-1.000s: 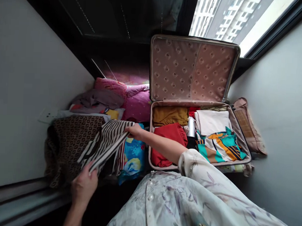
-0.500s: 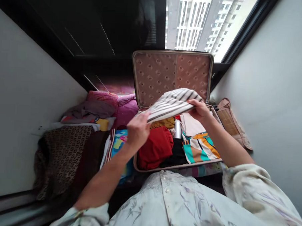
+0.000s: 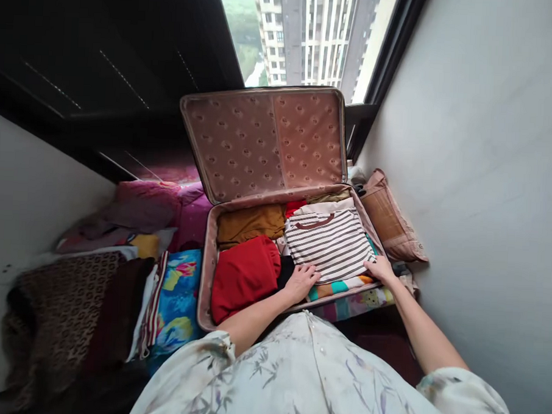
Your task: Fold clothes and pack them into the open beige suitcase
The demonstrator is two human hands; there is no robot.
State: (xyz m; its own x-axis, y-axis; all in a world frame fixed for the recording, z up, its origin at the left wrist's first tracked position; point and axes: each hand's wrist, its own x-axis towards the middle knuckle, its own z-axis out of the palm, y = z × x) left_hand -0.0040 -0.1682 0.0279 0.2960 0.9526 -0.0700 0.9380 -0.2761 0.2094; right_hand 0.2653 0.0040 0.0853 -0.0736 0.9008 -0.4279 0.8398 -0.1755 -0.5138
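A folded striped shirt (image 3: 328, 244), white with dark stripes and a brown neckband, lies flat on the right side of the open suitcase (image 3: 208, 259). My left hand (image 3: 301, 283) rests at its lower left corner, fingers extended on the cloth. At the lower right corner, my right hand (image 3: 380, 268) touches the shirt with its fingers stretched out over the edge. Beneath the shirt shows part of a multicoloured patterned cloth (image 3: 339, 287). To the left are a folded red garment (image 3: 245, 279) and a mustard-brown garment (image 3: 252, 223).
The suitcase lid (image 3: 265, 142) stands raised against the window side. Left of the case are a blue floral cloth (image 3: 178, 300), a brown patterned cloth (image 3: 70, 308) and pink bedding (image 3: 148, 195). A brown packet (image 3: 389, 218) leans by the right wall (image 3: 487, 179).
The striped shirt, held up in both hands before, now lies in the suitcase over the patterned cloth and silver bottle area. Both hands have come down to its near corners. The view has shifted right.
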